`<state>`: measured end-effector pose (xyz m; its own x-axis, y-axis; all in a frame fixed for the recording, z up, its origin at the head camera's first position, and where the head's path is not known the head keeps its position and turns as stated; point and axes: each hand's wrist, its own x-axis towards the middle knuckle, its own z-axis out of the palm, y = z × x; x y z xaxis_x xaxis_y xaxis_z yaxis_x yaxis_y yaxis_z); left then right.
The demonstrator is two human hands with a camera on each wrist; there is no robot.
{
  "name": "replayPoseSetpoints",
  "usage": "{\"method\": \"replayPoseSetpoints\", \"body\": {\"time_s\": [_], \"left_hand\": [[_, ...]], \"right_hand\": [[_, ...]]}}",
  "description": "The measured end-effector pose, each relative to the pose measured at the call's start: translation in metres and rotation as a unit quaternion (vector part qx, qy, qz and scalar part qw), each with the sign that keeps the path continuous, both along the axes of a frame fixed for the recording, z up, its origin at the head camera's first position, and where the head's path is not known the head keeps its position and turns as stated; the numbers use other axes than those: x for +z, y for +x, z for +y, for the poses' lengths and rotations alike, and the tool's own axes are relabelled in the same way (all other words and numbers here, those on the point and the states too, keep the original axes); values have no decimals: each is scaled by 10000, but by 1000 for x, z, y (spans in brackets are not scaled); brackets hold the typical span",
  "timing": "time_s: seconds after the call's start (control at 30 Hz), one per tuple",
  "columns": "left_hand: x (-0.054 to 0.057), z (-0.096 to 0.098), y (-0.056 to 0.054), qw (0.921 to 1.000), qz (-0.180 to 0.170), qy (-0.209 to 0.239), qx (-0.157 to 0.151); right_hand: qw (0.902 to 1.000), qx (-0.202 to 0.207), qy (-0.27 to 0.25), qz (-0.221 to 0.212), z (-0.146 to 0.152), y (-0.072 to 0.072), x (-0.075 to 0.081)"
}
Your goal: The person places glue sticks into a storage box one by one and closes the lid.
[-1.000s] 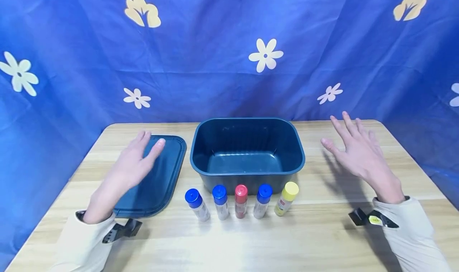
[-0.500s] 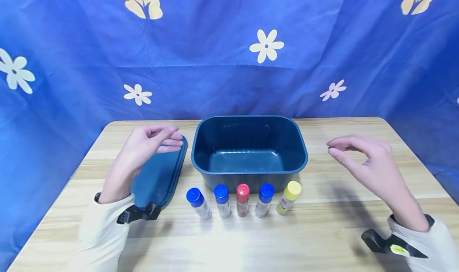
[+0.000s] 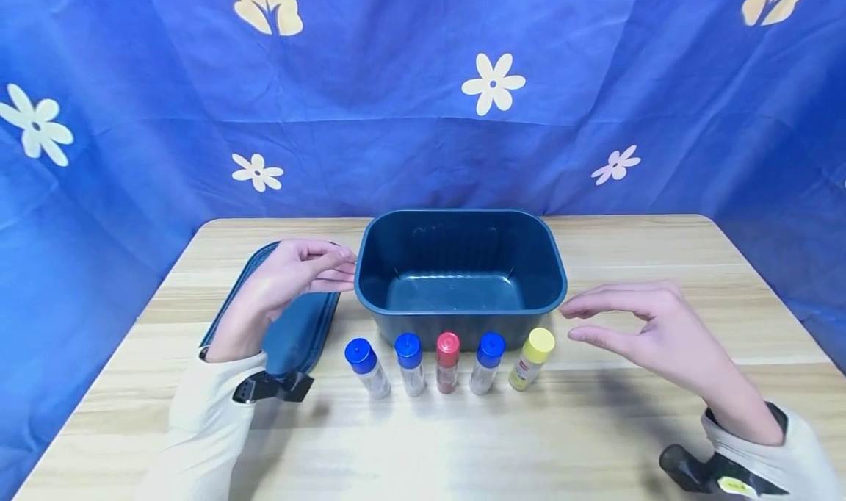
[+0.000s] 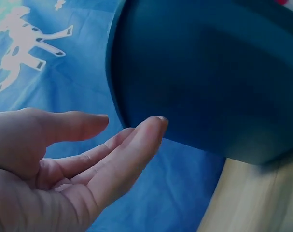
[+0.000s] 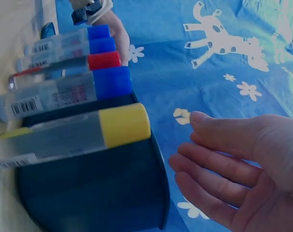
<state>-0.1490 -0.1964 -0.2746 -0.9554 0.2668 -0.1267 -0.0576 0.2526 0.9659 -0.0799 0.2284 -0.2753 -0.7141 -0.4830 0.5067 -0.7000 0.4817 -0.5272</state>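
Note:
A dark teal plastic bin (image 3: 463,332) stands in the middle of the table. My left hand (image 3: 297,273) is at its left rim, fingers extended and holding nothing; in the left wrist view the fingertips (image 4: 153,128) overlap the bin's side, and I cannot tell whether they touch. My right hand (image 3: 641,325) hovers right of the bin, thumb apart from loosely bent fingers, nothing between them. In front of the bin stand several clear tubes with coloured caps: blue ones (image 3: 369,369), a red one (image 3: 446,361) and a yellow one (image 3: 532,359), the last nearest my right hand.
A flat dark teal lid (image 3: 291,339) lies on the table left of the bin, partly under my left hand and forearm. Behind the wooden table (image 3: 423,449) hangs a blue cloth (image 3: 370,119) with white flowers.
Both hands have come inward toward the bin, the left from above the lid, the right from farther right and back. Their spread fingers have drawn closer together. Bin and tubes stay put.

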Motion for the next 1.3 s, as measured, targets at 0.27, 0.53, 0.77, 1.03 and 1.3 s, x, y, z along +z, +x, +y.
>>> {"method": "replayPoseSetpoints", "body": {"time_s": [0.27, 0.53, 0.77, 1.03, 1.3], "left_hand": [[-8, 0, -8, 9995, -180, -207, -136], [-13, -1, -15, 9952, -542, 763, -299], [-14, -5, -16, 9808, -747, 1648, -733], [-15, -6, -15, 9723, -770, 1904, -1114], [-18, -8, -17, 9699, -810, 1878, -1319]], "right_hand": [[9998, 163, 112, -24, -6, 0, -4], [9993, 139, 123, -332, -11, -1, -8], [9993, 249, 50, -274, -16, -2, -12], [9990, 223, 55, -377, -20, -2, -20], [9958, 366, -18, -835, -28, -2, -27]]}}
